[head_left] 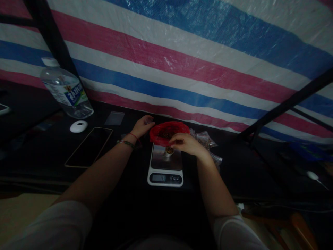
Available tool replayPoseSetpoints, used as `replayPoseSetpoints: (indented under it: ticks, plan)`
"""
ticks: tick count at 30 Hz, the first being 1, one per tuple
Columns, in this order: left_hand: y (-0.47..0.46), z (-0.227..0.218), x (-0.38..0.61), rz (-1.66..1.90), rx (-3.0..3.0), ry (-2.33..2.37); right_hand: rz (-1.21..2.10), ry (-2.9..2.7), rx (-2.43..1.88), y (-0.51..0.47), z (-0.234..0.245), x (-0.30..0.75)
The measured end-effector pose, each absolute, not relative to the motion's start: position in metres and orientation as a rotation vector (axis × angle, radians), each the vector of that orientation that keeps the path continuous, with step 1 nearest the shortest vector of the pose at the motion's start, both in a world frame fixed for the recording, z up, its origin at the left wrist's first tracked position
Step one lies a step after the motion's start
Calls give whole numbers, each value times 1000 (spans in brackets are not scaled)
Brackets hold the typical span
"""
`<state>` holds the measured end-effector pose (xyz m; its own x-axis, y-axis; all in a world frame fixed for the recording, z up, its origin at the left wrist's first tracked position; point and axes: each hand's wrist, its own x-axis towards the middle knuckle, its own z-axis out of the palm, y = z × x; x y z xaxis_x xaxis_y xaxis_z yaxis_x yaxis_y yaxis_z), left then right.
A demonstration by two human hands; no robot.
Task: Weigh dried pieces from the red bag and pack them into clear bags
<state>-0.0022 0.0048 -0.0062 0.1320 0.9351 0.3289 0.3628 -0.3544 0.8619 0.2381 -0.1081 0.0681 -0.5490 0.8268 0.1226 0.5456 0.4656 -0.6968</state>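
Note:
A white kitchen scale [166, 165] with a metal plate lies before me, its display lit with blurred digits. On the plate stands a small pale cup [168, 152] filled with brownish bits. Just above its rim, my right hand [186, 143] has thumb and fingers pinched together; whatever they hold is too small to make out. Behind the scale a red plastic bag [170, 125] lies open, with dark bits inside. To its left, my left hand [142, 127] is curled, with something clear and shiny at its fingertips that I cannot identify.
Filled clear zip bags [205, 139] are piled right of the scale. A flat zip bag [114, 118], a phone [88, 147], a white rounded object [78, 126] and a plastic bottle [66, 91] are at the left. A striped sheet [166, 62] and black frame bars border the table.

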Motion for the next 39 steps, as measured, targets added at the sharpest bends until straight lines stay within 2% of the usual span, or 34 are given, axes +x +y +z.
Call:
replayPoseSetpoints:
  ticks: [10, 26, 39]
  plan:
    - [7, -9, -2, 1228, 1820, 1229, 971, -2205, -1183, -108, 67, 241]
    - [3, -5, -1, 1226, 1810, 1236, 910, -2079, -1133, -104, 62, 244]
    - [7, -9, -1, 1238, 1798, 1202, 938, -2499, -1060, -117, 71, 234]
